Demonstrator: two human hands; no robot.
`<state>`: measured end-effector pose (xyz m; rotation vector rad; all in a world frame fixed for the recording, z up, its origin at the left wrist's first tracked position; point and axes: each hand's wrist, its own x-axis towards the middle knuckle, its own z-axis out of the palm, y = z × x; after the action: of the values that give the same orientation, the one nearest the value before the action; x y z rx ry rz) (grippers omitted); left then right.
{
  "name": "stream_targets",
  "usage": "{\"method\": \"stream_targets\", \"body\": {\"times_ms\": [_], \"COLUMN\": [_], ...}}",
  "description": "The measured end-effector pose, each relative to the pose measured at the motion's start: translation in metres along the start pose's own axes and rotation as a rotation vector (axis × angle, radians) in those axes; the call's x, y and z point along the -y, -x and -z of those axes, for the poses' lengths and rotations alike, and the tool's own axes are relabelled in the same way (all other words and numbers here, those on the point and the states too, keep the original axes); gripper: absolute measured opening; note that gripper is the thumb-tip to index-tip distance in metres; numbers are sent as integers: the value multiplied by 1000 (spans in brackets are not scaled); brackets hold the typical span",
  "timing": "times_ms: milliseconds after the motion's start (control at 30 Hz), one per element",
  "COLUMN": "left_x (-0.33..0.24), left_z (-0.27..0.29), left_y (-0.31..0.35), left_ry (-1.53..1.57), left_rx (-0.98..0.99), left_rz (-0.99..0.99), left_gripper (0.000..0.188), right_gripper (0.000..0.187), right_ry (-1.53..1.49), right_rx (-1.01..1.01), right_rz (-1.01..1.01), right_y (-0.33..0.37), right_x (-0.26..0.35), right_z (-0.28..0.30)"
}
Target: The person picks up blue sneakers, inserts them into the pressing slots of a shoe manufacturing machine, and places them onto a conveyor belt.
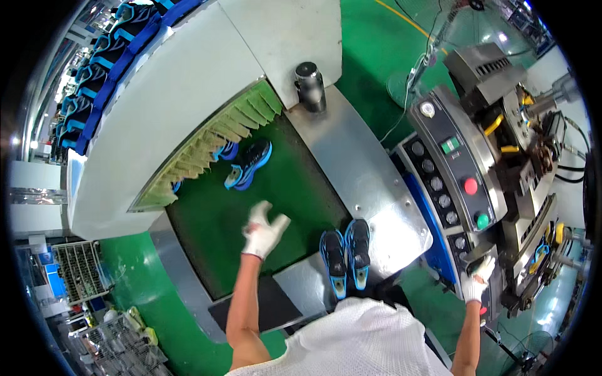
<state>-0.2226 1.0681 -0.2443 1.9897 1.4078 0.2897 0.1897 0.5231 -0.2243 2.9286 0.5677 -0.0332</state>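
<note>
My left hand (pixel 263 233), in a white glove, hovers over the green conveyor belt (pixel 251 216) with its fingers spread and nothing in them. Just beyond it, a black and blue sports shoe (pixel 254 164) lies on the belt, with more blue showing beneath it. Another blue shoe (pixel 229 150) is partly covered by the fringed curtain (pixel 207 147). Far to the right, my gloved right hand (pixel 475 285) reaches to the lower end of the machine's control panel (pixel 461 166), fingers stretched out and holding nothing visible. A pair of black and blue shoes (pixel 335 260) rests on the metal ledge close to my body.
A dark bottle (pixel 310 88) stands on the steel side table (pixel 370 169). The panel carries a red button (pixel 470 185) and a green button (pixel 481 220). Shoes line a blue rack (pixel 103 81) at upper left. A fan (pixel 407 84) stands behind the panel; wire racks (pixel 78 269) stand at left.
</note>
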Motion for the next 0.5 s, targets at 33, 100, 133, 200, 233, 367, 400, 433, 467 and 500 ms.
{"method": "stream_targets", "body": {"times_ms": [33,100,133,200,233,367,400,433,467,500], "left_x": [14,1,23,39,38,101,88,83,77,53], "left_z": [27,65,74,68,53,3,-3,-11,-14,-11], "left_y": [-47,-123,-159,-205,-219,-214,-202,-184,-168,-160], "left_ry": [-85,-147,-247,-424,-556,-670,-655,-644,-636,-588], "left_rx": [-191,-308,-317,-217,-11,-62,-80,-68,-60,75], "left_rz": [-156,-48,-76,21,74,-48,-65,-45,-33,48], "left_gripper": [68,68,72,73,71,62,61,61,60,66], "right_gripper": [112,109,107,103,101,97,95,92,90,84], "right_ry": [-29,-71,-90,-39,12,-37,-197,-240,-292,-307], "right_rx": [12,74,125,273,260,450,470,490,507,533], "right_rz": [10,-18,-53,-143,-53,-174,-166,-191,-220,-204], "right_y": [5,27,36,60,82,96,104,107,105,104], "right_x": [1,-4,-4,28,8,39,34,49,69,80], "right_z": [6,6,2,15,-4,-10,-12,-6,2,9]}}
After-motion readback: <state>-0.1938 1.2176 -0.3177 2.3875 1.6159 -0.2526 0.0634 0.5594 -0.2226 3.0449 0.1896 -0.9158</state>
